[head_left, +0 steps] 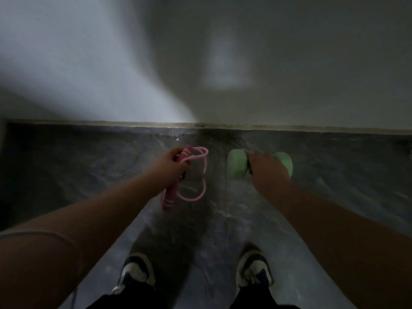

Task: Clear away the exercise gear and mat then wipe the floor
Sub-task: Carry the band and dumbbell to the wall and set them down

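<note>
My left hand (170, 162) grips a pink jump rope (196, 175) by its handles; one pink handle hangs down below the hand and the cord loops out to the right. A grey object sits within the loop right of my palm; what it is I cannot tell. My right hand (266, 168) is curled round the bar of a light green dumbbell (237, 166), whose two round ends show left and right of my knuckles. Both hands are held out low over the dark floor, close to the wall. No mat is in view.
A pale wall (200, 63) rises straight ahead, meeting the dark mottled floor (89, 166) at a thin skirting line (312, 128). My two feet in white and dark sneakers (136, 270) stand below, a step back from the wall.
</note>
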Tool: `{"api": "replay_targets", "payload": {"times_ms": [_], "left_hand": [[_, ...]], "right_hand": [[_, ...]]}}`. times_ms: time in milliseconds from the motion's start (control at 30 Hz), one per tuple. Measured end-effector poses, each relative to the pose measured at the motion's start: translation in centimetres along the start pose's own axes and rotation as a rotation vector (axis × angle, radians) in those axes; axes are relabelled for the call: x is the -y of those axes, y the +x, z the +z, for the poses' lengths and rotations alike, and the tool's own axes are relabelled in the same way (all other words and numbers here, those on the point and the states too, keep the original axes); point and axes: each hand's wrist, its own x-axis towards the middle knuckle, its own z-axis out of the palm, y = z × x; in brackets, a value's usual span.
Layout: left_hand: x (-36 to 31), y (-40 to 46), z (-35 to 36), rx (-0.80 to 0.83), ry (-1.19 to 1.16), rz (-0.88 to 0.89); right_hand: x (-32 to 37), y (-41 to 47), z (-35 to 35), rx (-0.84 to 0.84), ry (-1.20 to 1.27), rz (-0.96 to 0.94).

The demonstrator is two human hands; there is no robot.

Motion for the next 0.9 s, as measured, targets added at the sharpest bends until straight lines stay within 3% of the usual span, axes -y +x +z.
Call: {"api": "replay_targets", "payload": {"times_ms": [300,633,900], "left_hand": [[5.4,13.4,1.9,0.067,-0.226,0.014],[7.4,13.4,1.7,0.052,-0.300,-0.075],[7.0,14.0,1.3,0.124,-0.327,-0.022]], "right_hand": [[-3.5,10.2,9.1,0.044,-0.205,-0.072],[-3.4,11.6,10.3,0.079,-0.165,-0.049],[-3.4,11.6,9.7,0.098,-0.171,-0.070]]}}
